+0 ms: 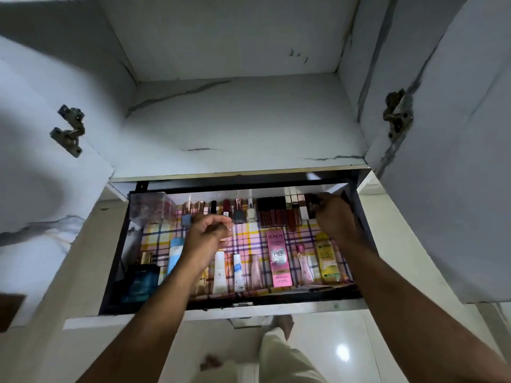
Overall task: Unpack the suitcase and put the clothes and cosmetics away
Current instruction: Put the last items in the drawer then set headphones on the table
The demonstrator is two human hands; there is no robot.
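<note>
Lipsticks [279, 214] are light, rigid, slippery; right grip [333, 214] pinches one mid-barrel; left grip [210, 230], loosely curled, holds nothing clear.

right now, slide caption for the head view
Both hands arranging cosmetics in an open drawer lined with checked paper.

A bare marbled shelf [243, 125] sits between two open doors, each with a metal hinge [396, 117]; glossy floor [343, 352] below.
</note>
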